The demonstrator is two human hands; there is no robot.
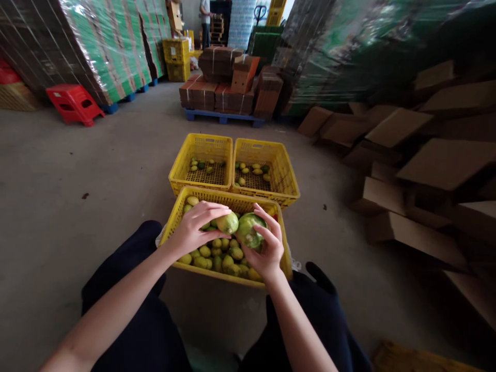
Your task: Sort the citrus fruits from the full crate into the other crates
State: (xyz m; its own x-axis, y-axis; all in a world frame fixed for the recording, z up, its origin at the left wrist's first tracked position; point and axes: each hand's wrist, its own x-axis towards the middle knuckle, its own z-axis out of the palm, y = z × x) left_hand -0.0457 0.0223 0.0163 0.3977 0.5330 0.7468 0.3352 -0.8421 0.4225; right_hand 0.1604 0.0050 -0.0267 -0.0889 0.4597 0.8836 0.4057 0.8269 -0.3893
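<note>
My left hand (199, 225) is closed around a yellow-green lemon (228, 223), its blunt end facing right. Beside it, my right hand (269, 245) grips a round, glossy green object (251, 230); it is wider than the lemon, and I cannot make out its exact kind. The two held things are side by side, almost touching. Both hands are over a yellow crate (228, 279) holding many yellow and green lemons (217, 253). Part of that pile is hidden behind my hands.
Beyond the near crate are two more yellow crates, left (180, 160) and right (287, 170), each with several lemons inside. Cardboard boxes (418, 237) lie heaped on the right. A red stool (73, 105) stands left. Farther back are a loaded blue pallet (222, 116) and a person (205, 20).
</note>
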